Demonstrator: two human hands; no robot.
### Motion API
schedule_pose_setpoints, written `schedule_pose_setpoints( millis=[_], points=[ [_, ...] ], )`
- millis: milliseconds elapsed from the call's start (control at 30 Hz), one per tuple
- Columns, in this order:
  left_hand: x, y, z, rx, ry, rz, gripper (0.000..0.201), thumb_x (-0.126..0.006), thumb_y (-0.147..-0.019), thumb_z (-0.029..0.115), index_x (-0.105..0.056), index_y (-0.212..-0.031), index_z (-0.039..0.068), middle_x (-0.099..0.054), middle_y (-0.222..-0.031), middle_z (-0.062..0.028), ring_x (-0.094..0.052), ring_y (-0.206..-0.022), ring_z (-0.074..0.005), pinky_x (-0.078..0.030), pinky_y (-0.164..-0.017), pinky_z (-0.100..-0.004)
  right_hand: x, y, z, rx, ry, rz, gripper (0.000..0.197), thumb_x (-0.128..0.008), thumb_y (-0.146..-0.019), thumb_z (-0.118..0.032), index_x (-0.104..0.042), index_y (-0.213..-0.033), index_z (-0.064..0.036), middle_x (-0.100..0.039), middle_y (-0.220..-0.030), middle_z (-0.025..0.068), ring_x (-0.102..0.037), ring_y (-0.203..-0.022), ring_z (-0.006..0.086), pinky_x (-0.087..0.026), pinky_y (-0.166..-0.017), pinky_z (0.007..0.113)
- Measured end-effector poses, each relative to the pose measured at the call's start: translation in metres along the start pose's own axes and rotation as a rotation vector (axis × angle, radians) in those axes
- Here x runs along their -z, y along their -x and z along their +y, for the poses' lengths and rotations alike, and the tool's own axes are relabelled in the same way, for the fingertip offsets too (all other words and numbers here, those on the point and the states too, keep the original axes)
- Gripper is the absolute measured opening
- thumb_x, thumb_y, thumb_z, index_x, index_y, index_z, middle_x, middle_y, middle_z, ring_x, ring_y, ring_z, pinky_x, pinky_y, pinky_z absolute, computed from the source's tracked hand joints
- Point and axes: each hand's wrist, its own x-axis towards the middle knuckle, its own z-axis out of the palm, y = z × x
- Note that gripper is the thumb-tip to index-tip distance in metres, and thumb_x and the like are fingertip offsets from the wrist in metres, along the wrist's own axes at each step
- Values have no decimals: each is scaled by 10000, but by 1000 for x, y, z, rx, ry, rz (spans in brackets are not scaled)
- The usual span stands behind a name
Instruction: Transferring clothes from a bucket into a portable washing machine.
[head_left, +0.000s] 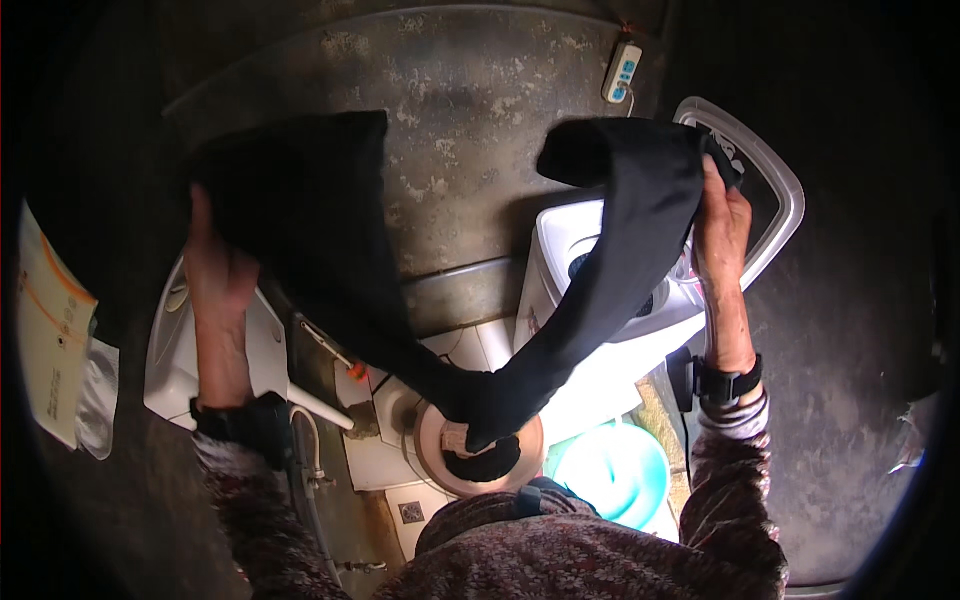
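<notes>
A black garment (320, 220) is stretched up in a V between my hands, its two long parts resembling trouser legs. My left hand (220, 265) grips the wide left part, its fingers mostly hidden by the cloth and slightly blurred. At the upper right, my right hand (722, 225) is closed on the other end, which folds over beside it. The two parts meet low in the middle, above a pinkish basin (432, 455). Inside that basin lies more black cloth (485, 462); I cannot tell whether it belongs to the same garment.
A white washing machine (640, 350) stands at the right, its clear-framed lid (790, 195) raised behind my right hand. Beside the pinkish basin is a teal basin (625, 470). A white sink (165, 350) is under my left forearm. A power strip (622, 75) hangs on the wall.
</notes>
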Motion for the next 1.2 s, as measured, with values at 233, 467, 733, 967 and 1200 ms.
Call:
schedule_pose_setpoints(
  millis=[233, 467, 733, 967, 1200],
  points=[
    [-21, -12, 5, -157, -321, 217, 419, -355, -886, 324, -381, -1189, 34, -445, -1174, -94, -452, -1056, -199, -361, -896, -324, -2, -12, -27, 19, 105, -111, 330, -557, -797, -267, -571, -668, 36, -479, -548, 2, -471, -538, 91, -368, -492, 227],
    [7, -27, 2, -603, -1447, 225, 470, -441, -845, 284, -349, -1204, -5, -398, -1217, -139, -398, -1113, -267, -327, -924, -326, 4, -31, -8, 58, 238, -339, 248, -575, -794, -142, -566, -640, 52, -455, -597, -8, -404, -540, 28, -340, -502, 175],
    [-84, -24, -30, -152, -540, 119, 519, -473, -834, 282, -267, -1278, 110, -467, -1141, -103, -482, -1009, -178, -420, -798, -284, -61, -16, -37, -219, 18, -662, 243, -664, -716, -231, -559, -735, -12, -514, -627, 9, -497, -554, 75, -446, -488, 213],
    [-175, 32, -46, -580, -855, -414, 604, -339, -856, 379, -200, -1260, -48, -249, -1301, -217, -247, -1214, -280, -185, -1004, -366, -98, -1, -90, -185, -16, -1044, 114, -563, -698, -25, -583, -807, 3, -568, -674, 40, -483, -530, 79, -367, -448, 198],
    [-202, 13, -35, -350, -850, -617, 450, -515, -804, 308, -425, -1093, -26, -509, -977, -101, -473, -917, -136, -363, -782, -237, -110, 2, -88, 136, -134, -624, 107, -501, -694, -1, -579, -761, 31, -572, -664, 54, -508, -558, 107, -395, -483, 229]
  ],
)
